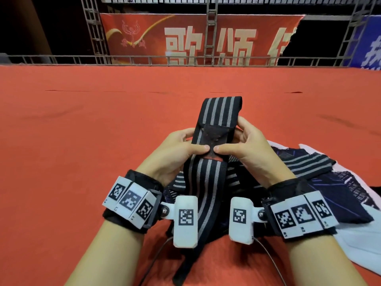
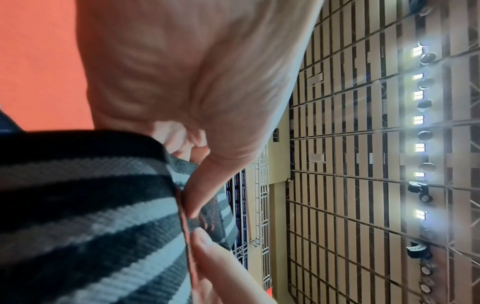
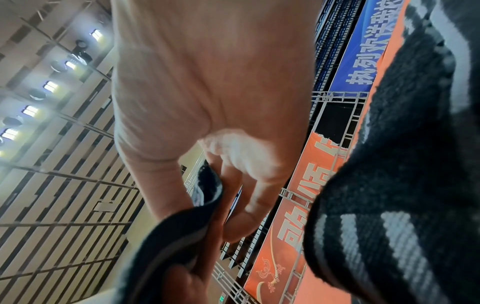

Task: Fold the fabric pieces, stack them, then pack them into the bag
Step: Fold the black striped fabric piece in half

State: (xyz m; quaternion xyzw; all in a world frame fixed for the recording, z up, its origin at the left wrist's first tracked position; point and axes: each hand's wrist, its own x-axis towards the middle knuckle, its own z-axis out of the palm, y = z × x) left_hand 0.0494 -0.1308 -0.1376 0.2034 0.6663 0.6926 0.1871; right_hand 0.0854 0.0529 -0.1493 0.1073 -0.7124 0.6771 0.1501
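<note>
— What have you got hold of?

— A black strap with grey stripes point(image 1: 218, 118), raised above the red tabletop point(image 1: 82, 120) in front of me. My left hand point(image 1: 175, 151) pinches its left edge, thumb on top and fingers curled underneath. My right hand point(image 1: 245, 145) does the same on the right edge. The two thumb tips nearly meet over a dark patch with a red edge point(image 1: 212, 139) sewn across the strap.

— How does the strap lie?

— Its far end stands up beyond my fingers and looks doubled over at the top. The near end hangs down between my wrists toward me.

— And the other pieces?

— More striped straps point(image 1: 309, 164) lie in a loose heap just under and to the right of my hands. They rest on a dark printed sheet with white borders point(image 1: 346, 195), near the right edge; I can't quite tell whether that sheet is the bag.

— Anything from the wrist cameras?

— The left one shows my thumb point(image 2: 205, 185) pressed on the patch beside the red edge. The right one shows the strap's edge caught between thumb and fingers point(image 3: 249, 185), though it is blurred.
</note>
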